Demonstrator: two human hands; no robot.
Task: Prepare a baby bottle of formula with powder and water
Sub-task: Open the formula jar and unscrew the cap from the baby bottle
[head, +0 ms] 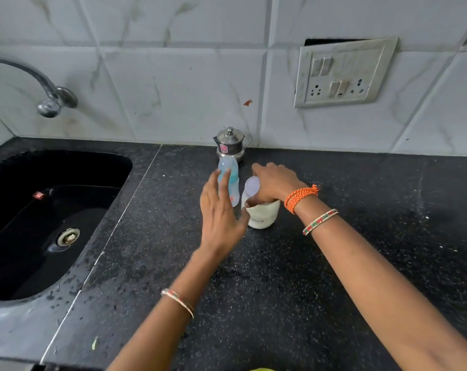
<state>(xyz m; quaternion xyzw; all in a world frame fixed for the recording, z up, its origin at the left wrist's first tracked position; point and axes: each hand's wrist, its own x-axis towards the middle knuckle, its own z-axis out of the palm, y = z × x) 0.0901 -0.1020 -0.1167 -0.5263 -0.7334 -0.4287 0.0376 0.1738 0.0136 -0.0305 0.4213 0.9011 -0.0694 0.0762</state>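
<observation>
A clear plastic baby bottle with a pale blue teat section (228,180) is seen standing upright on the black speckled stone tabletop (280,277), a little above the middle of the view. Just beside it, at its 4 o'clock, a white round formula jar with partly hidden grey lettering (261,215) is seen on the same surface. A round white lid (252,186) is held tilted above the jar's mouth, at the jar's 11 o'clock.

The right hand (273,183) is curled over the jar's top, its fingers closed on the lid and its thumb tucked at the jar's rim. An orange braided thread (300,198) is wound round that wrist, and a thin beaded bangle in red, green and white (319,222) is worn further down the forearm. The left hand (221,218) is held flat with the fingers spread and nothing clasped; its fingertips are overlapped with the bottle in the view, and whether they touch it cannot be told. Its thumb is placed close to the jar's left side. A similar thin bangle (178,301) is worn on the left forearm.

At 12 o'clock from the bottle, a small lidded steel pot with a pink sticker (230,143) is set against the white marble-patterned tiled wall (173,76). At 9 o'clock a black sunken sink with a steel drain (52,210) is set into the tabletop, with a curved steel tap (47,95) mounted on the wall above it. At 2 o'clock a grimy white switch and socket plate (344,72) is fixed to the tiles.
</observation>
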